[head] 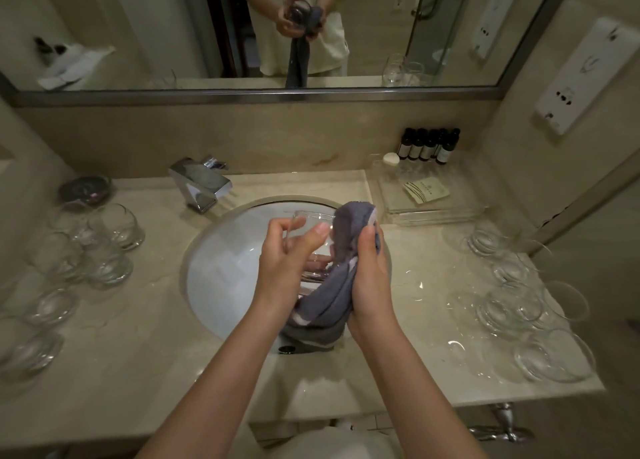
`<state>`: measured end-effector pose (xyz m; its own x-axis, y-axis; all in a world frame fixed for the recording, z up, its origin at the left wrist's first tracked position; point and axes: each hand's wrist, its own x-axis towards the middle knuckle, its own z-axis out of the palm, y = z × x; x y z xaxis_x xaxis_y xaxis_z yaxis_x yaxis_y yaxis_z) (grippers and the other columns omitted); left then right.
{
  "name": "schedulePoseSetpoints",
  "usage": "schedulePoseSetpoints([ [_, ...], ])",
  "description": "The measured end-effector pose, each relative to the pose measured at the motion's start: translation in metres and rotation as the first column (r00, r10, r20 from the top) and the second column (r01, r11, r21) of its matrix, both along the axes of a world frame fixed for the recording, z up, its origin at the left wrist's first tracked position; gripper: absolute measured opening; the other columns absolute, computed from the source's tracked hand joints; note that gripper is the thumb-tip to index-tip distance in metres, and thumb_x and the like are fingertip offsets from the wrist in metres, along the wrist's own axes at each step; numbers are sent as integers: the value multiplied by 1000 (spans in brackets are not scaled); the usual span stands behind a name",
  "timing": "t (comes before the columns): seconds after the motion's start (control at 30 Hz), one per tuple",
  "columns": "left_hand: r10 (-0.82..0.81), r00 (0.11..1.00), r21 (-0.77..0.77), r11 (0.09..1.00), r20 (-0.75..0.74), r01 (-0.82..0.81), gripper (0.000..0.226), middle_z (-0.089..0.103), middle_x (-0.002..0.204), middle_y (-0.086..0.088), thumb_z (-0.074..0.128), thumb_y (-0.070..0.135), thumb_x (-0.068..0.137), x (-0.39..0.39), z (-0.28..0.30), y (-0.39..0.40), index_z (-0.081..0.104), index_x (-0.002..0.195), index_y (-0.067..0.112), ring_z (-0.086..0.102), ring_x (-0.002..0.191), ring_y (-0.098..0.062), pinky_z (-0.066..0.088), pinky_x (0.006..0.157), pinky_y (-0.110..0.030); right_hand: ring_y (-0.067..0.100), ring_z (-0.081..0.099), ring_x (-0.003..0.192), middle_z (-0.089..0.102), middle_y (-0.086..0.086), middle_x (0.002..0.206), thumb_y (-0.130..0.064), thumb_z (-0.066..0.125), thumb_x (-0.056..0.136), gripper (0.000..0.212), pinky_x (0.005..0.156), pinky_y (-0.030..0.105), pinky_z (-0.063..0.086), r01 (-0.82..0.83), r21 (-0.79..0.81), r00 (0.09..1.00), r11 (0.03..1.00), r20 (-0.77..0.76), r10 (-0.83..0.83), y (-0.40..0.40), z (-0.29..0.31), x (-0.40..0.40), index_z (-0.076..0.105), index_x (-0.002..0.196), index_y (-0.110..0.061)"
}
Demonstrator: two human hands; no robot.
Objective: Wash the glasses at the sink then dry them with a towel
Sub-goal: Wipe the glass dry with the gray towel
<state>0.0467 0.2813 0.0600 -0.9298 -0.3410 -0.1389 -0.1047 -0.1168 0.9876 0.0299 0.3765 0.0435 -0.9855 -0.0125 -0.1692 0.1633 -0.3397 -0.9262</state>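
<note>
Right over the white sink (pixel 214 271), both hands work on one clear glass (pixel 311 240). The left hand (pixel 287 261) grips the glass from its left side, fingers curled round the wall and thumb along the near rim, holding it tilted with the mouth facing away. The right hand (pixel 369 278) is closed round a grey towel (pixel 343 247), pressing the cloth against the right side of the glass; part of the towel bunches above the fingers and the rest hangs down toward the near edge of the sink.

On the desk (pixel 145 347), a cluster of glasses (pixel 86 250) stands to the left of the sink, and another group of glasses (pixel 526 306) stands to the right. A chrome tap (pixel 201 184) sits at the far left of the sink. At the far right, a clear tray (pixel 433 202) lies near a row of small dark bottles (pixel 429 146). A mirror (pixel 138 25) runs along the far wall.
</note>
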Motion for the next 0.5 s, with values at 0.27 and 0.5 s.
schedulePoseSetpoints([
  [0.27, 53, 999, -127, 991, -4, -53, 65, 61, 113, 9, 52, 77, 60, 2, 0, 12, 54, 117, 45, 62, 98, 0, 45, 75, -12, 18, 52, 127, 56, 3, 136, -50, 40, 99, 51, 109, 41, 40, 23, 74, 1000, 997, 3, -23, 6, -4, 1, 44, 141, -22],
  [0.5, 75, 995, -213, 973, -60, -86, 55, 69, 88, 3, 64, 68, 56, 7, 8, 22, 45, 103, 47, 68, 72, -7, 54, 70, -26, 9, 56, 121, 60, -10, 129, -67, 45, 85, 60, 104, 36, 45, 29, 108, 990, 994, -141, -13, 10, 3, 4, 41, 138, -39],
])
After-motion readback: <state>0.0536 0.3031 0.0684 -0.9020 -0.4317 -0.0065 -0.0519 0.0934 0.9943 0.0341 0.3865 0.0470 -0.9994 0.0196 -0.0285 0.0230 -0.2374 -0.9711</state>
